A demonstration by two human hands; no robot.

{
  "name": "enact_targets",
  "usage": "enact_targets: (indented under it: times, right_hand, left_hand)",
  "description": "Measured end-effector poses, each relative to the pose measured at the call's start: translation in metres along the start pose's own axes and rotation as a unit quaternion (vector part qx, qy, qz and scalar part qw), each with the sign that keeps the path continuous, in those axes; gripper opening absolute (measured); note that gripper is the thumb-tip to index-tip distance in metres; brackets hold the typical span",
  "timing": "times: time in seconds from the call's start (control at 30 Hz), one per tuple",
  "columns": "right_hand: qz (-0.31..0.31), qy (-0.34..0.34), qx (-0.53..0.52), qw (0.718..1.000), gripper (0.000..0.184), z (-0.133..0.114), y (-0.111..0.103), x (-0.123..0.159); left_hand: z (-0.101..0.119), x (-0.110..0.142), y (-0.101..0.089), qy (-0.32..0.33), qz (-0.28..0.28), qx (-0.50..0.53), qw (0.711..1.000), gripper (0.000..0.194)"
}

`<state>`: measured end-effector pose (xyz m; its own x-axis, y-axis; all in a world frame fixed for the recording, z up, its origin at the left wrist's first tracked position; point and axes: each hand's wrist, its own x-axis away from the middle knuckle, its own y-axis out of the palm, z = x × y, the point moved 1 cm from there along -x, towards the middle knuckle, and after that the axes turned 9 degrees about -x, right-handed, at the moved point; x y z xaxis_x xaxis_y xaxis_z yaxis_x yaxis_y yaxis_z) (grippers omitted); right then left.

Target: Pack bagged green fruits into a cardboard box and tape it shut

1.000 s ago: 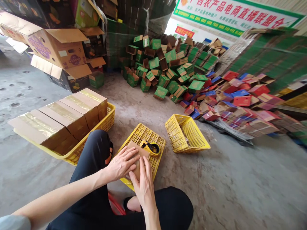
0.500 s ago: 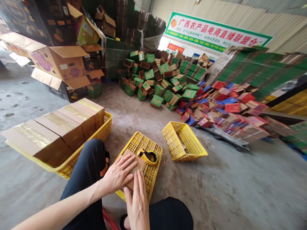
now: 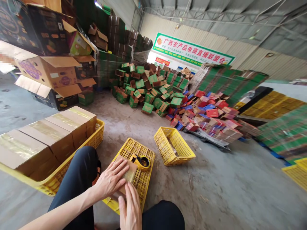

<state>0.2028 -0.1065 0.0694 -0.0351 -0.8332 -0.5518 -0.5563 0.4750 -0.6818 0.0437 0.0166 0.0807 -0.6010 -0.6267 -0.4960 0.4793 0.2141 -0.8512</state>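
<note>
A small brown cardboard box (image 3: 130, 172) with a strip of shiny tape across it lies on an upturned yellow plastic crate (image 3: 146, 180) between my knees. My left hand (image 3: 111, 179) rests flat over the top of the box, fingers stretched out. At the near right edge of the box is my right hand (image 3: 130, 206), its fingers straight and the thumb apart. Beyond the box, on the same crate, a yellow tape dispenser (image 3: 141, 162) lies on its side. Parts of the box are hidden under both hands.
To the left, a long yellow basket (image 3: 99, 134) holds several taped cardboard boxes (image 3: 57, 131). An open yellow basket (image 3: 175, 147) stands on the floor at the right. Green cartons (image 3: 148, 107) and red and blue cartons (image 3: 212, 112) are heaped behind. Large cartons (image 3: 57, 70) are stacked back left.
The view has turned right and tilted up, so everything appears further left. My right hand has slid slightly along the box, uncovering more tape; my left hand stays on the box.
</note>
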Motion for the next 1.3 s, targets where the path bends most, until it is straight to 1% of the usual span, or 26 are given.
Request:
enact_targets:
  times: [0.07,0.13,0.27,0.37,0.5,0.6,0.7,0.87,1.03,1.17,1.3]
  right_hand:
    - [-0.015,0.026,-0.019,0.999,0.044,0.004,-0.004,-0.005]
    - [-0.019,0.038,-0.024,0.999,0.043,0.005,-0.005,-0.009]
    - [-0.014,0.035,-0.018,0.999,0.047,0.005,0.002,-0.009]
    - [-0.011,0.053,-0.028,0.998,0.047,0.006,0.007,-0.014]
    - [-0.008,0.075,-0.051,0.996,0.047,0.013,0.010,-0.031]
    - [-0.019,0.105,-0.074,0.992,0.048,0.020,0.011,-0.045]
    - [-0.030,0.134,-0.104,0.985,0.050,0.022,0.013,-0.051]
    - [-0.036,0.159,-0.114,0.980,0.054,0.019,0.017,-0.042]
    - [-0.044,0.149,-0.103,0.983,0.055,0.010,0.016,-0.024]
    - [-0.045,0.145,-0.092,0.984,0.053,0.000,0.012,-0.006]
    - [-0.038,0.141,-0.076,0.986,0.053,-0.009,0.010,0.004]
  left_hand:
    - [-0.001,-0.001,0.000,0.008,-0.002,-0.001,1.000,0.064]
    - [-0.002,-0.001,0.001,0.011,-0.006,-0.006,1.000,0.064]
    - [-0.002,-0.002,0.003,0.006,-0.007,-0.011,1.000,0.062]
    - [-0.001,-0.002,0.002,0.008,-0.007,-0.016,1.000,0.060]
    - [-0.001,-0.002,-0.001,0.014,-0.013,-0.028,0.999,0.055]
    - [-0.001,-0.001,-0.003,0.017,-0.023,-0.036,0.999,0.052]
    - [-0.002,0.000,-0.005,0.022,-0.024,-0.038,0.999,0.050]
    - [0.000,0.001,-0.006,0.014,-0.027,-0.040,0.999,0.051]
    - [0.003,0.000,-0.006,-0.007,-0.034,-0.034,0.999,0.054]
    - [0.004,-0.001,-0.007,-0.022,-0.024,-0.011,0.999,0.056]
    - [0.002,0.000,-0.008,-0.014,-0.030,-0.004,0.999,0.060]
